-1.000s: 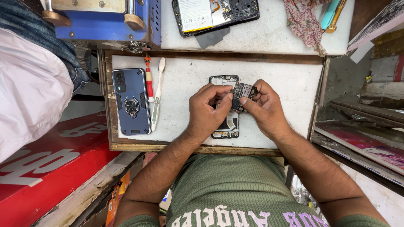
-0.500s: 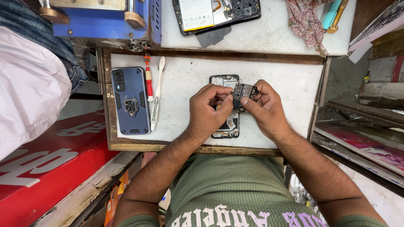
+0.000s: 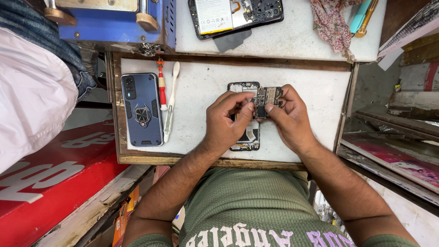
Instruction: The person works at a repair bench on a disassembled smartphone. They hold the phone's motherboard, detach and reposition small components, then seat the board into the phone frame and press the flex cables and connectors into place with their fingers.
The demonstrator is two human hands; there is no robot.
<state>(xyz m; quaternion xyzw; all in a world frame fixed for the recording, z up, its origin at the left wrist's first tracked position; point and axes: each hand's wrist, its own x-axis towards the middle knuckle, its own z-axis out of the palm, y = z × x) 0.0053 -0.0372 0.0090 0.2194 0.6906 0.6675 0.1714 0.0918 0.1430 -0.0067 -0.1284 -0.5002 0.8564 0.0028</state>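
Observation:
My left hand (image 3: 226, 120) and my right hand (image 3: 288, 116) meet over an opened phone frame (image 3: 244, 137) lying on the white work mat (image 3: 201, 91). Between both sets of fingertips I pinch a small dark circuit board (image 3: 267, 98), lifted just above the top of the frame. My left hand covers the middle of the frame; its top edge and bottom end still show.
A blue phone in a rugged ring case (image 3: 141, 110) lies at the mat's left, beside a red-handled screwdriver (image 3: 161, 87) and a white brush (image 3: 171, 100). Another opened phone (image 3: 235, 16) rests on the far shelf, near a patterned cloth (image 3: 331, 23). A blue machine (image 3: 114, 23) stands far left.
Both hands stay on the circuit board over the frame; only slight finger shifts show.

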